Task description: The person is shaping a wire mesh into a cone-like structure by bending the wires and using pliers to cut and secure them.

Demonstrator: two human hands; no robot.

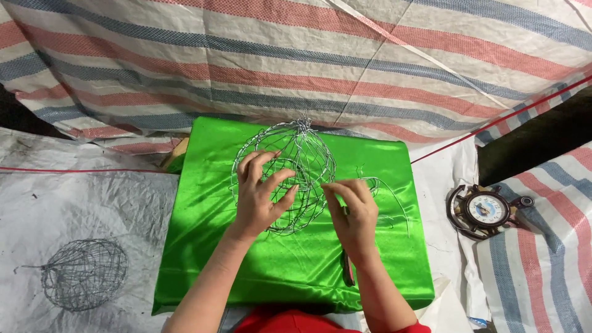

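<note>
A round cage of thin silver wire [306, 150] lies on a shiny green cloth [209, 234], its twisted top pointing away from me. My left hand [259, 195] cups the cage's near left side, fingers spread over the wires. My right hand [353, 211] pinches a wire at the cage's lower right edge. Loose wire ends [390, 192] curl off to the right of that hand. A dark, red-edged tool [348, 269] lies half hidden under my right wrist.
A finished dark wire ball [83, 274] rests on grey sheeting at the left. A small round clock in a dark anchor-shaped frame [486, 210] sits at the right. A striped tarpaulin [320, 55] hangs behind, and a red cord [505, 117] crosses at the right.
</note>
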